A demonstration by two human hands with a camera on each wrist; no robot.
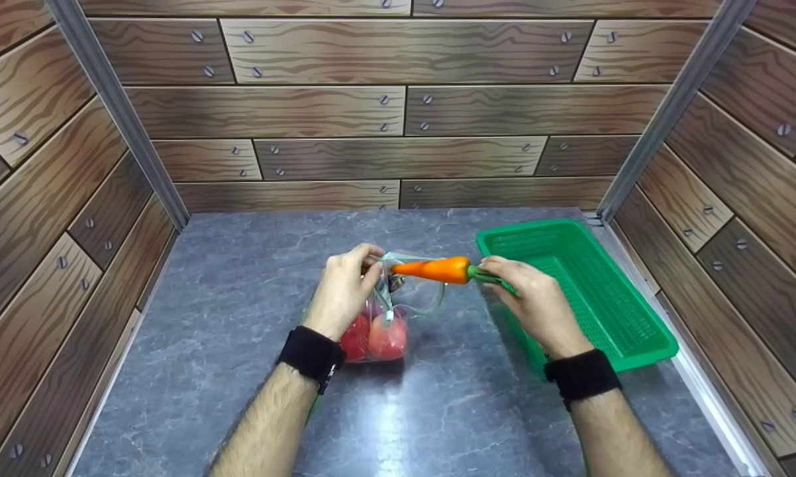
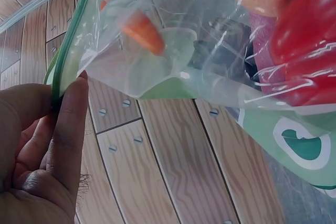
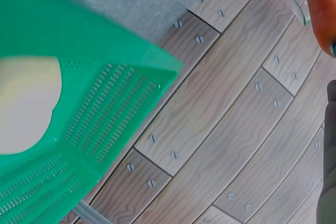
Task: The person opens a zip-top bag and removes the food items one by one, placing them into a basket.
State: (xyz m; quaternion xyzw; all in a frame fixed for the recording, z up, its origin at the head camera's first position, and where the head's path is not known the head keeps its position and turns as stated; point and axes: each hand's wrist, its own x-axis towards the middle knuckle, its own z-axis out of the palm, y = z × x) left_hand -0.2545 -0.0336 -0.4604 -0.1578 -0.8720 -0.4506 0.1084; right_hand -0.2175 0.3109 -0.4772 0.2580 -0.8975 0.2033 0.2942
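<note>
On the grey marbled counter (image 1: 239, 371), starting at the left, I have my left hand (image 1: 340, 291) pinching the green zip rim of a clear, soft plastic bag (image 1: 381, 318), thumb and fingers curled round that edge to hold the mouth up and open. The left wrist view shows the film (image 2: 173, 51) crinkled and limp, so I judge it will sag and slide shut unless the rim stays pinched; the stiffer zip strip is the only sensible place to take it. Inside the bag sit red, rounded pieces of fruit (image 1: 378, 336), apparently plastic, resting at the bottom on the counter.

Just to the right, an orange toy carrot with a green stalk (image 1: 438, 269) lies level in the air, its pointed tip at the bag's mouth, seemingly just inside the opening. I reckon it is light, rigid and smooth, a little slippery, best held at the stalk. My right hand (image 1: 534, 298) grips exactly there, fingers closed round the green end.

Furthest right stands a green perforated plastic basket (image 1: 636, 358), partly beneath that hand; nothing shows inside it.
</note>
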